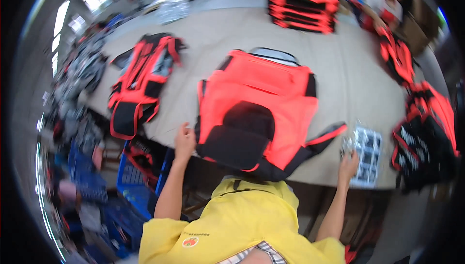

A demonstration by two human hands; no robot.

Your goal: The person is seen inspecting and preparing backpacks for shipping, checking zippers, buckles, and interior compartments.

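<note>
In front of me on the table lies a red-orange and black sewn piece (pixel 261 89), like a vest or bag, with a black rounded flap and a strap reaching right. My left hand (pixel 185 142) is beside its left edge, fingers loosely bent and apart, with nothing visible in them. My right hand (pixel 348 165) is closed at the left edge of a shiny clear plastic sheet (pixel 368 157) with rows of dark squares. Blur hides exactly how its fingers grip the plastic.
Another red-orange and black piece (pixel 140 80) lies at left. A tall stack (pixel 305 2) of them stands at the back. More pieces hang at the right edge (pixel 424 143). A co-worker (pixel 387 4) handles one at far right. A blue crate (pixel 135 181) stands below left.
</note>
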